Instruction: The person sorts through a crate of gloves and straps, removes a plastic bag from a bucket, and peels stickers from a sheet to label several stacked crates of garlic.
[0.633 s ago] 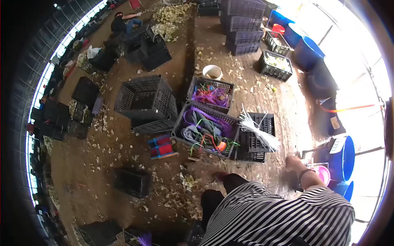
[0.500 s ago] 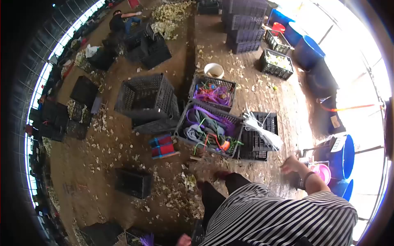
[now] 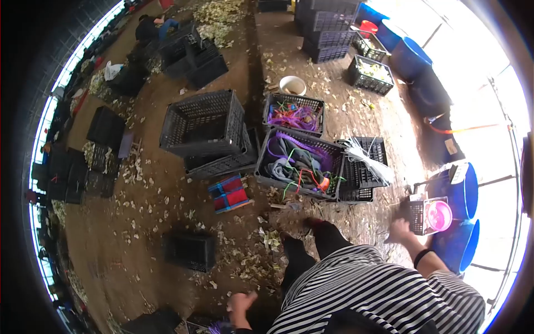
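My left hand [image 3: 241,305] hangs low at the front left, above the leaf-strewn floor. Its fingers are apart and nothing shows in them. On the other side, my right hand [image 3: 399,229] hangs beside a small dark crate holding a pink basin [image 3: 438,215]; it looks apart from both. The right fingers are blurred and partly turned away. Ahead of my feet stands a black crate of cloth and purple straps [image 3: 300,161]. White strips [image 3: 364,161] lie across the black crate [image 3: 378,150] to its right.
Stacked black crates [image 3: 203,125] and a red-and-blue folding stool [image 3: 229,195] are ahead left. A lone black crate [image 3: 189,250] lies nearer. A white bucket [image 3: 292,86] stands beyond the strap crates. Blue barrels [image 3: 463,189] line the right. A person [image 3: 149,28] sits far left.
My view has shifted, with the crates ahead now further right and higher. My left hand has risen into fuller view. The right hand still hangs by the pink basin.
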`<action>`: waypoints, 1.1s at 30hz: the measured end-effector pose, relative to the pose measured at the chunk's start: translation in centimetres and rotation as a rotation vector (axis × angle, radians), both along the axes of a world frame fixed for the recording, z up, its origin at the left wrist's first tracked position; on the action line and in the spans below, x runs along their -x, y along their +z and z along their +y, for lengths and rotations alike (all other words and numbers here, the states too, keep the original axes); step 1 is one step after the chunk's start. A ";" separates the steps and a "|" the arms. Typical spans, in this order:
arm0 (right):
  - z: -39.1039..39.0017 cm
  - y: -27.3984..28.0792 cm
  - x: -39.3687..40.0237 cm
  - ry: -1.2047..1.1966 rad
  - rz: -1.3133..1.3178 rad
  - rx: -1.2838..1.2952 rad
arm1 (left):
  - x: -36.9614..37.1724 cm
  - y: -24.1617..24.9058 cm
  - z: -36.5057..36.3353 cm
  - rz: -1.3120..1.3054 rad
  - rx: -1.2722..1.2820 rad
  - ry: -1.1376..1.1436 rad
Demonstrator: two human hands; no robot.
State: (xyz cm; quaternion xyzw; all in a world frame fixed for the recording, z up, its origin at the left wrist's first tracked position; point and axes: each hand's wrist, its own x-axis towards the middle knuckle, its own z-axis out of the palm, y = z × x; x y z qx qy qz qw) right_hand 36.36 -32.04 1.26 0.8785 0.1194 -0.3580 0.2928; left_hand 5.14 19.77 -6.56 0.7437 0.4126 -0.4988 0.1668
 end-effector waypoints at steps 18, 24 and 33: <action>5.9 -16.6 0.7 -0.544 0.513 -0.880 | -18.9 -6.0 -1.9 -0.510 0.361 -0.334; 4.6 -16.2 1.2 -0.548 0.233 -0.777 | -41.3 -10.9 -2.9 -1.044 0.132 -0.430; 9.5 -15.1 7.9 -1.580 -0.391 -0.886 | -52.7 -22.4 -4.5 -0.561 -0.017 -0.776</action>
